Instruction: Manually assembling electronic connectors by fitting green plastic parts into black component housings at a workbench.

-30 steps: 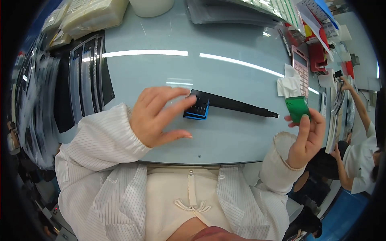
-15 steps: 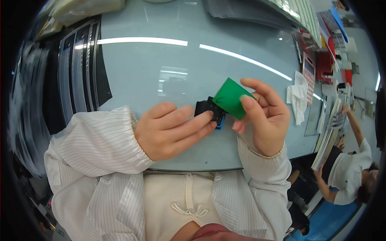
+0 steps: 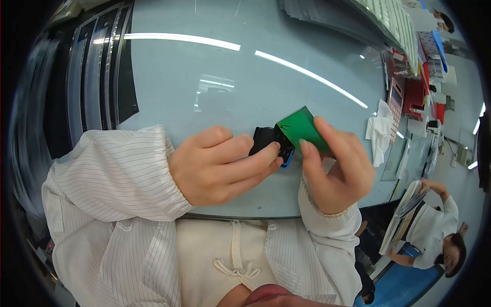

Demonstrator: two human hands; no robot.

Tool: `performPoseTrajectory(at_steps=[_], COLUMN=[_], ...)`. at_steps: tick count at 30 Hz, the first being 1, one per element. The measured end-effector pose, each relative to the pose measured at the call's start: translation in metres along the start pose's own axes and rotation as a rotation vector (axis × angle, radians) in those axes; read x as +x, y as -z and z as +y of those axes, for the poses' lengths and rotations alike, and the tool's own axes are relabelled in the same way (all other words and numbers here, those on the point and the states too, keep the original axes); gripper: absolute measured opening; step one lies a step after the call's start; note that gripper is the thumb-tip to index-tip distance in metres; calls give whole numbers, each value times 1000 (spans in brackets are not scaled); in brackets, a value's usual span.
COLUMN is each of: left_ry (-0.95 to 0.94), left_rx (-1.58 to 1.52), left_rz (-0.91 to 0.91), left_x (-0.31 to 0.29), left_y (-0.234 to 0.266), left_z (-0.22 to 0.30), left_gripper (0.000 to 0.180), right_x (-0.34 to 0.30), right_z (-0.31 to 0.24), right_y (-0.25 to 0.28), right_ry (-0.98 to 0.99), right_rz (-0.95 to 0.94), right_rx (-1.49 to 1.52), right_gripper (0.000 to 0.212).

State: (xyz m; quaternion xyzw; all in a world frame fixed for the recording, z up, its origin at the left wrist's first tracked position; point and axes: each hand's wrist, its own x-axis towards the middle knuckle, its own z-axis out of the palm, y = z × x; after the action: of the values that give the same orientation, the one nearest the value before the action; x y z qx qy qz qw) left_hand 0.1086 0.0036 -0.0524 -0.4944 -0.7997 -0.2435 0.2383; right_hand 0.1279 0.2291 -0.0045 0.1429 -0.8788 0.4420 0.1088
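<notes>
A small flat black panel (image 3: 263, 138) with rows of tiny light marks lies on the table near its front edge. A blue strip (image 3: 288, 158) shows along its lower right side. With its index and middle fingertips, my left hand (image 3: 217, 166) presses the panel down; the thumb is hidden. My right hand (image 3: 340, 169) pinches a green card (image 3: 302, 128) between thumb and fingers. The card is bent, tilted up over the panel's right end, and its left corner carries small dark marks. Whether card and panel are joined there I cannot tell.
Long dark strips in clear film (image 3: 97, 71) lie at the left. Stacked sheets (image 3: 327, 23) stand at the far right. A white tissue (image 3: 379, 133) and a pink calculator (image 3: 395, 105) sit at the right edge. Beyond, a person (image 3: 434, 225) holds a stack of flat items.
The green card has bent more and sits slightly lower and to the right in the picture. My right hand's fingers have closed further round it. My left hand still presses the panel.
</notes>
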Motion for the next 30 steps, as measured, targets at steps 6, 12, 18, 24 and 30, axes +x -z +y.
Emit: performPoseTrajectory(at_steps=[6, 12, 18, 24, 30], left_ry=[29, 44, 57, 74, 40], left_rx=[-38, -7, -17, -27, -4], left_rz=[27, 10, -2, -11, -28], left_x=[1, -2, -2, -3, -3], left_y=[-3, -3, -5, -6, -3], left_z=[3, 8, 9, 9, 7], left_gripper=[13, 13, 12, 18, 19], right_x=[-1, -3, -9, -11, -12], right_z=[-5, -4, -4, -17, -4], right_y=[-8, -12, -10, -3, 9], right_ry=[252, 279, 338, 190, 255], right_rz=[44, 18, -2, -54, 155], right_rx=[-274, -278, -330, -301, -405], right_gripper=[38, 37, 37, 39, 46])
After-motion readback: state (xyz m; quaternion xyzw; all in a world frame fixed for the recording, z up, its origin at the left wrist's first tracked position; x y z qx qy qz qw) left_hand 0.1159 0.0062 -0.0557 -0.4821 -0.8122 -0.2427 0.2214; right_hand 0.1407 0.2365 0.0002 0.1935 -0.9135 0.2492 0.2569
